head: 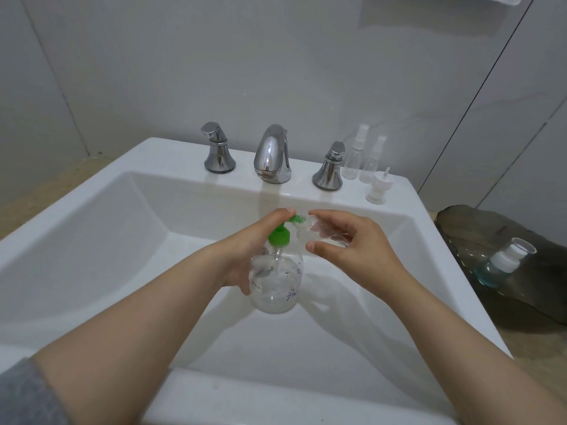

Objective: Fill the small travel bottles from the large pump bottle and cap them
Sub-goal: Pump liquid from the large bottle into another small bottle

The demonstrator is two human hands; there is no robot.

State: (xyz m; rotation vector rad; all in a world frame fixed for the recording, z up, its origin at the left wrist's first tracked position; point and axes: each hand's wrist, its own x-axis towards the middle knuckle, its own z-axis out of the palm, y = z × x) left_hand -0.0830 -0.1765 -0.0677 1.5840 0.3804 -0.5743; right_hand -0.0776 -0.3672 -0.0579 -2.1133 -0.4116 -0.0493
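Over the sink (92,191), the left hand (245,250) grips the pump bottle (277,283), one finger over its pump. The right hand (352,243) pinches an uncapped small bottle (322,234) at the spout, so filling seems barely begun. Its loose cap (378,187) and two capped spare bottles (356,157), seemingly empty, wait far right.

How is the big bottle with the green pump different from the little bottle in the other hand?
The pump bottle is bigger than the travel bottle. The pump bottle wears a green pump top; the travel bottle has no cap on. The left hand holds the pump bottle upright, while the right hand tips the travel bottle sideways toward the spout. Both are clear.
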